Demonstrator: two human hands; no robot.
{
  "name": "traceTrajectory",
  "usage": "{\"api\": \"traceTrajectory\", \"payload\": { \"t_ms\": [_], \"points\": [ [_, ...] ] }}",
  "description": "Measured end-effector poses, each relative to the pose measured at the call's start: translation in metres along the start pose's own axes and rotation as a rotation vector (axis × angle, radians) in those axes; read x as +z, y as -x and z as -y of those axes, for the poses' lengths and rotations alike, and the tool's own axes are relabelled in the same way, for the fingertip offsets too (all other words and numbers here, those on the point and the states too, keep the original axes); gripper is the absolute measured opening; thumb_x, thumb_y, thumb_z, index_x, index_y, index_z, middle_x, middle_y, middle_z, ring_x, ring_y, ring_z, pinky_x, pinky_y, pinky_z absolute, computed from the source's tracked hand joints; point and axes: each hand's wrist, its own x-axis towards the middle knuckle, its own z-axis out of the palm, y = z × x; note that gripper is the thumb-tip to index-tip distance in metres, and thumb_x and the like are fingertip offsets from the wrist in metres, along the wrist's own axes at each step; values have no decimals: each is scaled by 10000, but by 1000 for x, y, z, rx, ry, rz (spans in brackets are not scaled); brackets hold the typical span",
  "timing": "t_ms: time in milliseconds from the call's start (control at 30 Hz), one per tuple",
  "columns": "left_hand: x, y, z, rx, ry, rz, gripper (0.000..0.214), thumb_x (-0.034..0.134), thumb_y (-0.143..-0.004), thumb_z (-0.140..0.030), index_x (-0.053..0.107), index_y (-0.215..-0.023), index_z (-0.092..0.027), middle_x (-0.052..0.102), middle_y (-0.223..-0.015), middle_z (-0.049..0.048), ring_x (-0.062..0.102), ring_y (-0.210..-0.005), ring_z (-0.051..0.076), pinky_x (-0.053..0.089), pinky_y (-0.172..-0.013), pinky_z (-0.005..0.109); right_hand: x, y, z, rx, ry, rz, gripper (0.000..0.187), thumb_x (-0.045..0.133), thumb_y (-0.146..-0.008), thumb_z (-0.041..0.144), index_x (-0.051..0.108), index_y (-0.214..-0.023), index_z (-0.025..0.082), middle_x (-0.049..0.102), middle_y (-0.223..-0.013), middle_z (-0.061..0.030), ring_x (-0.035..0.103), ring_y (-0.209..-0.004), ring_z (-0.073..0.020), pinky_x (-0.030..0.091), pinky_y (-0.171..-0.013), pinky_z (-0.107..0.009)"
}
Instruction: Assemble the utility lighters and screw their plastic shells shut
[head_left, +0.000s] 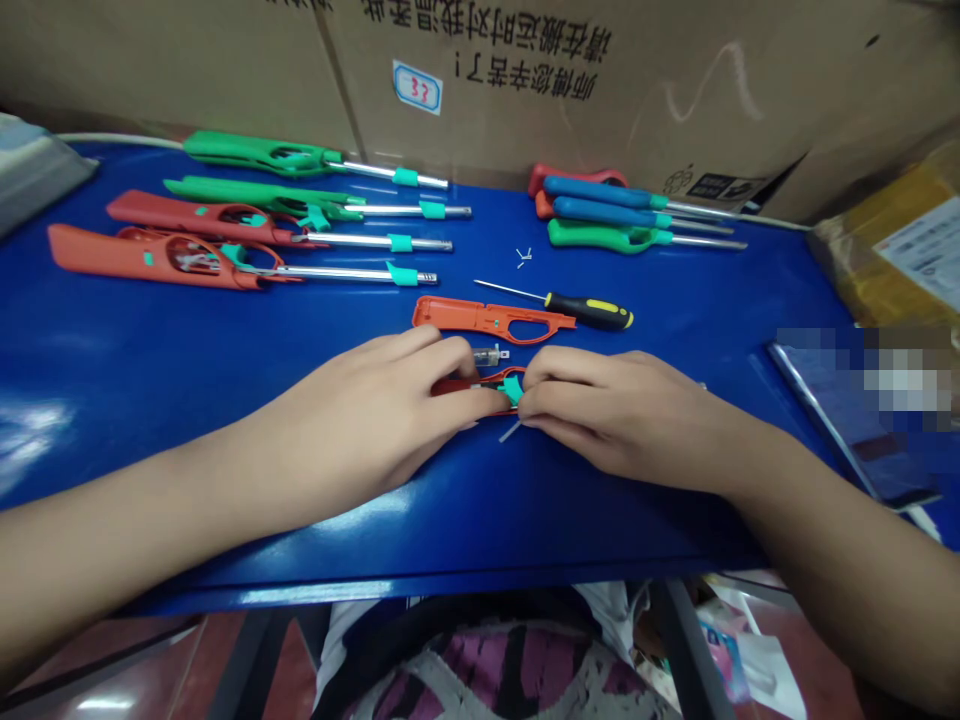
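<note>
Both my hands rest on the blue table [112,370] over a red lighter half-shell [491,382]. My left hand [375,420] lies on the shell's left part, fingers curled and pressing it down. My right hand [615,415] pinches the small teal trigger piece [513,388] at the shell's middle. A thin white wire end [509,432] sticks out below the fingers. Just behind lies a second orange-red half-shell [491,320], with a small clear gas part [490,355] between the two shells. A black and yellow screwdriver [577,308] lies beside it.
Several opened red and green lighters [247,225] with metal tubes lie at the back left. Blue, green and red assembled lighters [622,210] lie at the back right. Cardboard boxes [525,70] stand behind the table. A dark flat device [847,410] lies at the right edge.
</note>
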Motion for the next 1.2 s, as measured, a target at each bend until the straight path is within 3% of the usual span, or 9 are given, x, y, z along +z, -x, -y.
{"api": "traceTrajectory", "payload": {
  "t_ms": [100, 200, 400, 600, 733, 900, 1200],
  "points": [
    [-1, 0, -1, -5, -11, 2, 359, 470, -1003, -175, 630, -1314, -253, 604, -1086, 102, 565, -926, 237, 519, -783, 352, -7, 3, -3, -7, -171, 32, 147, 477, -1018, 206, 624, -1026, 206, 644, -1120, -58, 609, -920, -164, 418, -709, -280],
    [-2, 1, -1, -1, 2, 3, 400, 473, -991, -159, 597, -1353, -278, 605, -1097, 95, 566, -948, 241, 521, -802, 358, -18, 5, -5, 5, -331, 85, 112, 510, -992, 180, 615, -972, 211, 666, -1002, -31, 604, -873, -147, 451, -762, -274],
    [-2, 1, -1, 1, 5, 7, 463, 490, -965, -127, 569, -1388, -299, 595, -1138, 99, 565, -978, 262, 515, -806, 377, -25, 7, -5, 44, -404, 101, 67, 583, -958, 190, 648, -974, 200, 698, -934, -17, 626, -809, -125, 471, -726, -244],
    [-2, 2, -1, 9, 6, -5, 466, 515, -949, -112, 570, -1378, -285, 598, -1119, 96, 570, -978, 267, 521, -818, 388, -14, 3, -3, 125, -367, -12, 125, 538, -983, 181, 662, -993, 194, 680, -801, 15, 592, -675, -98, 436, -643, -226],
    [-2, 2, -1, 13, 3, -1, 486, 517, -943, -103, 565, -1389, -291, 596, -1130, 95, 565, -971, 265, 517, -804, 380, -6, -1, -3, 143, -343, -110, 44, 612, -914, 149, 637, -926, 184, 592, -710, 33, 534, -621, -90, 405, -583, -210],
    [0, 1, -1, 9, 10, 1, 501, 514, -943, -95, 559, -1398, -301, 601, -1135, 86, 561, -979, 261, 514, -815, 375, -5, -4, -3, 105, -267, -120, 89, 582, -950, 142, 617, -875, 176, 617, -762, 16, 524, -648, -91, 399, -614, -223],
    [-1, 2, 1, 6, -11, -3, 453, 481, -978, -149, 567, -1398, -293, 612, -1122, 95, 587, -983, 276, 534, -840, 413, -4, 3, -6, -18, -78, -75, 154, 497, -1024, 219, 642, -1005, 171, 654, -1033, -60, 635, -911, -154, 463, -779, -265]
  ]
}}
